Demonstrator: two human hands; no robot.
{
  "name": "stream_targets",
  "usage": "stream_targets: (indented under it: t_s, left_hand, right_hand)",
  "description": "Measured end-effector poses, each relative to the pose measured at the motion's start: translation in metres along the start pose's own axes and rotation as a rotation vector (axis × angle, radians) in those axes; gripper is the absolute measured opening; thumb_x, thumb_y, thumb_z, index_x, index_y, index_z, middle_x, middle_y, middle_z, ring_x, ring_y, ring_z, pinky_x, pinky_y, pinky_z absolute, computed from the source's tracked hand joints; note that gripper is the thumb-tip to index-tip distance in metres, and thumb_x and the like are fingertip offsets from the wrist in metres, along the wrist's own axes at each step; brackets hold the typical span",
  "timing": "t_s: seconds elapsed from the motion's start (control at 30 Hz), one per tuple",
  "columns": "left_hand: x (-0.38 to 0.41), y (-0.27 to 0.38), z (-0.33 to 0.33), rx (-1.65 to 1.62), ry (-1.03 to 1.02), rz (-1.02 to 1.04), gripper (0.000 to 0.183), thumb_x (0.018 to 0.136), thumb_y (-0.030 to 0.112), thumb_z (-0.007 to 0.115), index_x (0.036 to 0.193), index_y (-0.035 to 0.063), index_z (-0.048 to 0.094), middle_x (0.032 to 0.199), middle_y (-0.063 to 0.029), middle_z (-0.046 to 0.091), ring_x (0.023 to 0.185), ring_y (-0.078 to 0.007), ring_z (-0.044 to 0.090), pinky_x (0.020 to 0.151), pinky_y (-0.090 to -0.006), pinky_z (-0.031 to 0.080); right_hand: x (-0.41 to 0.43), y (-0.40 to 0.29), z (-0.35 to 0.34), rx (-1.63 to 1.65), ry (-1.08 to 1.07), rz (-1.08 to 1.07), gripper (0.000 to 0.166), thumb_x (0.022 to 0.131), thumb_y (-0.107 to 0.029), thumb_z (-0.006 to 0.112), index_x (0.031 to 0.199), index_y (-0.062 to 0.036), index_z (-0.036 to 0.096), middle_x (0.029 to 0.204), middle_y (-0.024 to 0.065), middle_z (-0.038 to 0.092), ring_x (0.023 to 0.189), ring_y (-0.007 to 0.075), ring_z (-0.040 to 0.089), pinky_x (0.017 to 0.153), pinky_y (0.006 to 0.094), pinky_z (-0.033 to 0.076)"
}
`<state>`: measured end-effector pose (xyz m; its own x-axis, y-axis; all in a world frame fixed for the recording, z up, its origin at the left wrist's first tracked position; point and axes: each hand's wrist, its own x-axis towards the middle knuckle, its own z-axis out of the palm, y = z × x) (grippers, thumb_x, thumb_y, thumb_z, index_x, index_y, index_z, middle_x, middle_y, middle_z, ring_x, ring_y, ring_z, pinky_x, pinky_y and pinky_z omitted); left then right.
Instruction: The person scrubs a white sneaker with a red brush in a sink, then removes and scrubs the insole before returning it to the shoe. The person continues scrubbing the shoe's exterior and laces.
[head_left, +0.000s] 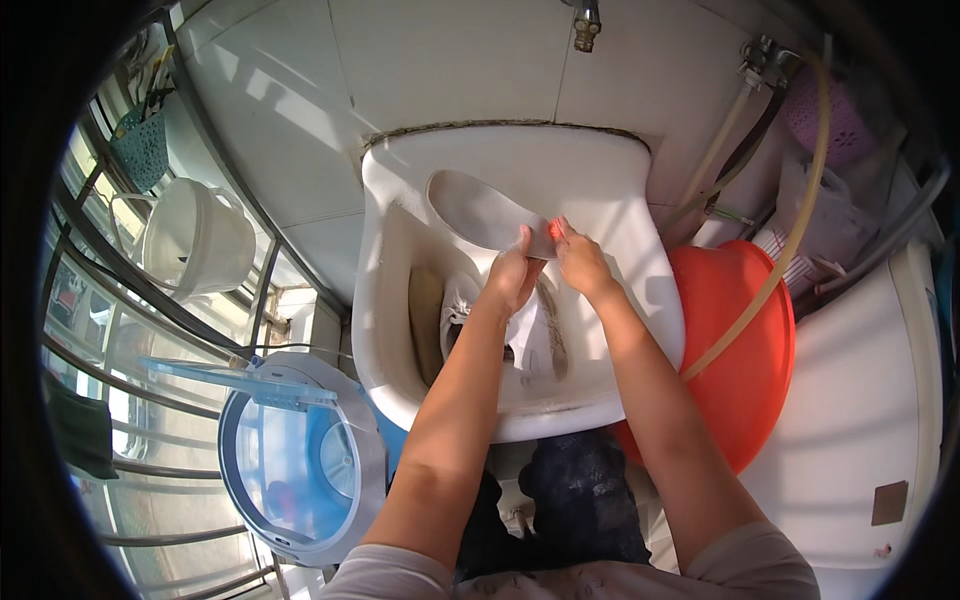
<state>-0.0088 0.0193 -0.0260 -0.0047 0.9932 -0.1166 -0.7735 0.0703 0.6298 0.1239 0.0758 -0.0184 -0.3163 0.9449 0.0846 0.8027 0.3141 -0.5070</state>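
Over a white ceramic sink (525, 431), my left hand (514, 274) grips the near end of a grey shoe insole (484, 210). The insole slants up and left, its broad face towards me. My right hand (581, 259) is at the insole's right end and holds a small orange-red object (556, 228) against or just beside it. Most of that object is hidden by my fingers, so its kind is unclear. Below my hands, a white shoe (531, 337) lies in the basin. Another white shoe with laces (459, 307) is partly covered by my left arm, beside a tan sole (426, 319).
A brass-tipped tap (586, 34) juts from the wall above the sink. At the right stands a large red basin (739, 360), crossed by a yellowish hose (780, 277). A small blue-and-white washing machine (300, 457) is lower left, its lid raised. A white bucket (199, 236) hangs by the window bars.
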Motion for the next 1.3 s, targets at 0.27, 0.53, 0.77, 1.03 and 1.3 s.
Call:
stream_targets:
  t_s: [0.27, 0.53, 0.77, 1.03, 1.3]
  left_hand:
    - [-0.01, 0.028, -0.011, 0.136, -0.026, -0.021, 0.043, 0.097, 0.025, 0.046, 0.129, -0.0035, 0.05, 0.124, -0.0121, 0.058, 0.117, -0.0254, 0.054, 0.102, -0.0391, 0.04]
    - [-0.029, 0.051, -0.011, -0.834, -0.278, 0.099, 0.054, 0.09, 0.035, 0.049, 0.135, 0.0069, 0.04, 0.133, -0.0183, 0.047, 0.118, -0.0393, 0.051, 0.084, -0.0448, 0.052]
    - [-0.015, 0.028, -0.022, -0.454, -0.351, -0.067, 0.042, 0.099, 0.037, 0.044, 0.124, 0.0046, 0.052, 0.119, -0.0171, 0.059, 0.106, -0.036, 0.058, 0.088, -0.0448, 0.05]
    - [-0.024, 0.034, -0.016, -0.341, -0.102, 0.027, 0.039, 0.102, 0.041, 0.037, 0.115, 0.0096, 0.056, 0.105, -0.0094, 0.063, 0.091, -0.0304, 0.064, 0.081, -0.0467, 0.053]
    - [-0.013, 0.022, -0.014, -0.552, -0.173, -0.028, 0.043, 0.102, 0.047, 0.034, 0.113, 0.0107, 0.055, 0.094, -0.0043, 0.06, 0.084, -0.0183, 0.059, 0.082, -0.0348, 0.051]
  right_hand:
    - [-0.024, -0.019, -0.021, 0.692, 0.004, -0.435, 0.066, 0.092, -0.015, 0.061, 0.148, -0.002, 0.028, 0.142, 0.0125, 0.048, 0.126, 0.0154, 0.049, 0.102, 0.0284, 0.039]
    - [-0.096, -0.085, -0.016, 0.26, -0.199, -0.378, 0.06, 0.092, -0.02, 0.062, 0.146, -0.0165, 0.037, 0.101, 0.0164, 0.066, 0.091, 0.0251, 0.065, 0.077, 0.0374, 0.051]
    - [-0.044, -0.103, -0.035, -0.376, -0.024, -0.199, 0.048, 0.098, -0.04, 0.047, 0.143, -0.0275, 0.039, 0.082, 0.0194, 0.067, 0.077, 0.0362, 0.066, 0.068, 0.044, 0.053]
    - [-0.087, -0.106, -0.003, -0.312, 0.044, -0.327, 0.045, 0.099, -0.032, 0.04, 0.144, -0.0255, 0.039, 0.087, 0.0213, 0.068, 0.082, 0.0406, 0.066, 0.076, 0.0489, 0.052]
    - [-0.078, -0.118, -0.015, -0.291, -0.078, -0.277, 0.047, 0.1, -0.032, 0.04, 0.146, -0.0225, 0.036, 0.088, 0.0218, 0.068, 0.078, 0.0417, 0.065, 0.069, 0.048, 0.053]
